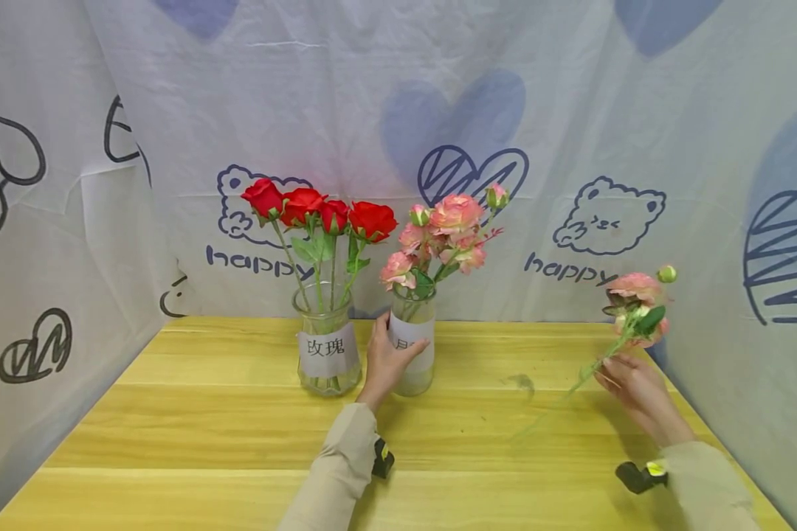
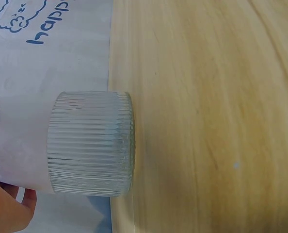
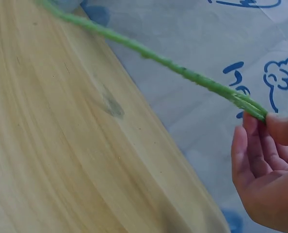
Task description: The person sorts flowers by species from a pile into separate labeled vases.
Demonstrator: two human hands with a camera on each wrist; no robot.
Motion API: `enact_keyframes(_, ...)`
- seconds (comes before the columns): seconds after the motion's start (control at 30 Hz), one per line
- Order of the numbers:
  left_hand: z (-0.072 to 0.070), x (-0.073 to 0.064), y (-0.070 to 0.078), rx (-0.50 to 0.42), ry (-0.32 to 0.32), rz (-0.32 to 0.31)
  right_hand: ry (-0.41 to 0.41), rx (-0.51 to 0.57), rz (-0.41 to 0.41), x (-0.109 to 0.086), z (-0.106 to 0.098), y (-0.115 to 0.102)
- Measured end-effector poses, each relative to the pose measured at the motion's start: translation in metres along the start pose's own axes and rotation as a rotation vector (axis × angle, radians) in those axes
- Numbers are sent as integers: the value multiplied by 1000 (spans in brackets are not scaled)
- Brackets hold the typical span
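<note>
My left hand (image 1: 387, 359) grips a ribbed glass vase (image 1: 417, 380) round its white paper label, thumb across the front. Several pink flowers (image 1: 456, 214) with buds stand in that vase. In the left wrist view, the base of the vase (image 2: 93, 145) is at the table's far edge, and part of the left hand (image 2: 10, 208) shows beside the label. At the right, my right hand (image 1: 637, 387) pinches the green stem of a pink flower (image 1: 637, 289). In the right wrist view, the thumb and fingers of the right hand (image 3: 270, 165) meet on the long stem (image 3: 168, 63), which slants down toward the table.
Left of the gripped vase stands another glass vase (image 1: 325, 313), labelled in Chinese characters, holding several red roses (image 1: 305, 206). Both vases stand near the back of the yellow wooden table (image 1: 206, 442). A white cloth (image 1: 345, 110) with hearts and bears hangs behind and along the sides.
</note>
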State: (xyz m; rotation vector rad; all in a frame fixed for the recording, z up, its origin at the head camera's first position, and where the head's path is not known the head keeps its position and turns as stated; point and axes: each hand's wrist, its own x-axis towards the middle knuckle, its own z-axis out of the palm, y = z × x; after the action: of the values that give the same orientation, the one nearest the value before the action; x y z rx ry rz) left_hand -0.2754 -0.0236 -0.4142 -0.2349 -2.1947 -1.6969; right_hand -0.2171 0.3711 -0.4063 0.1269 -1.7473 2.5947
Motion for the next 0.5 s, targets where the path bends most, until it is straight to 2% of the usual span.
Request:
enact_keyframes(0.17,0,0,0,4,6,-4,66,15,-76,1,8,-1)
enact_keyframes(0.5,1,0,0,9,3,0,142,74,-100,5,26,-7)
